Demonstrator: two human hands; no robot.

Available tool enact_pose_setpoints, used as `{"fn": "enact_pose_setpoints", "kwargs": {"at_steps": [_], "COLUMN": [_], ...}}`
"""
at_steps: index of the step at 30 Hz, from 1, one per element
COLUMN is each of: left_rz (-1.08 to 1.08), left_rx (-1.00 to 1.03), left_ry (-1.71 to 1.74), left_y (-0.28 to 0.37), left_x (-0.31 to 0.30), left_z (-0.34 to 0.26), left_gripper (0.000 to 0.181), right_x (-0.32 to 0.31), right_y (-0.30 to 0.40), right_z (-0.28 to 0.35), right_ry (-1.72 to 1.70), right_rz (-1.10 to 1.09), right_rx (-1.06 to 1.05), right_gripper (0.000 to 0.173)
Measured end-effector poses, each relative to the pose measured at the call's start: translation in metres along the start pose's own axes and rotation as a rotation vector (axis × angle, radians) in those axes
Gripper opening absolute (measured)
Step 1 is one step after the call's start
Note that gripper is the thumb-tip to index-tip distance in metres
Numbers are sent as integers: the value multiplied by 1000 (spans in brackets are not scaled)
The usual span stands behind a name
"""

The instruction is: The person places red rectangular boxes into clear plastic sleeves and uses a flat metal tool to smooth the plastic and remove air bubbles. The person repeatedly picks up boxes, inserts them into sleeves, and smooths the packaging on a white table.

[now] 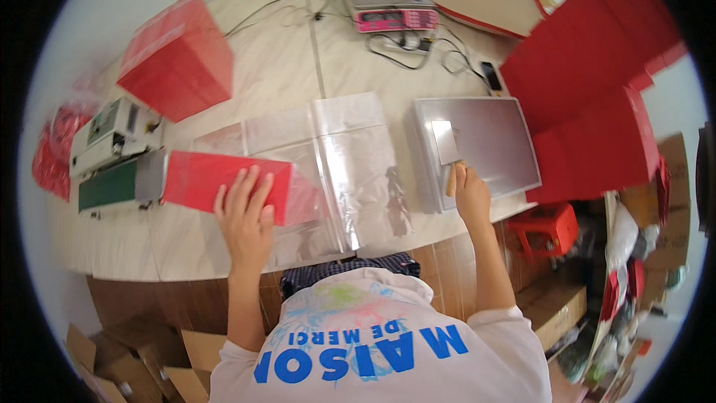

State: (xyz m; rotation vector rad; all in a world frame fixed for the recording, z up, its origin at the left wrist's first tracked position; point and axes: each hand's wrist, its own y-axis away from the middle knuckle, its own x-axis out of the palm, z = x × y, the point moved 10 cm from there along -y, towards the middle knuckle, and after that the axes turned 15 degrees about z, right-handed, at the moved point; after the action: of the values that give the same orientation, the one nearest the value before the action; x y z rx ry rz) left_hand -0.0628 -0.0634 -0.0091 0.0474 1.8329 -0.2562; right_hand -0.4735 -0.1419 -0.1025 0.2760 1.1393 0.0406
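My left hand lies with spread fingers on a red box inside a clear plastic bag, whose loose end points right. The box's left end meets the conveyor of a small sealing machine with a green belt. My right hand grips the wooden handle of a scraper; its flat metal blade is over the left part of a silvery flat-topped case. Clear plastic sheets or bags lie between my hands.
A large red wrapped box stands back left. A digital scale, cables and a phone are at the back. Stacked red boxes rise on the right, above a red stool. Open cardboard cartons sit below left.
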Motion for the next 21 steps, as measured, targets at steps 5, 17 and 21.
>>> {"fn": "enact_pose_setpoints", "kwargs": {"at_steps": [5, 17, 21], "left_rz": [31, -80, -135], "left_rx": [5, 13, -7], "left_ry": [-45, 45, 98], "left_y": [1, 10, 17], "left_x": [0, -9, -13], "left_z": [0, 11, 22], "left_gripper": [45, 45, 46], "right_x": [31, 51, 23], "right_y": [-34, -53, -57], "right_z": [-122, -128, -33], "right_ry": [44, 301, 349], "right_rz": [-24, 38, -265], "right_rx": [322, 349, 79], "right_gripper": [52, 40, 41]}}
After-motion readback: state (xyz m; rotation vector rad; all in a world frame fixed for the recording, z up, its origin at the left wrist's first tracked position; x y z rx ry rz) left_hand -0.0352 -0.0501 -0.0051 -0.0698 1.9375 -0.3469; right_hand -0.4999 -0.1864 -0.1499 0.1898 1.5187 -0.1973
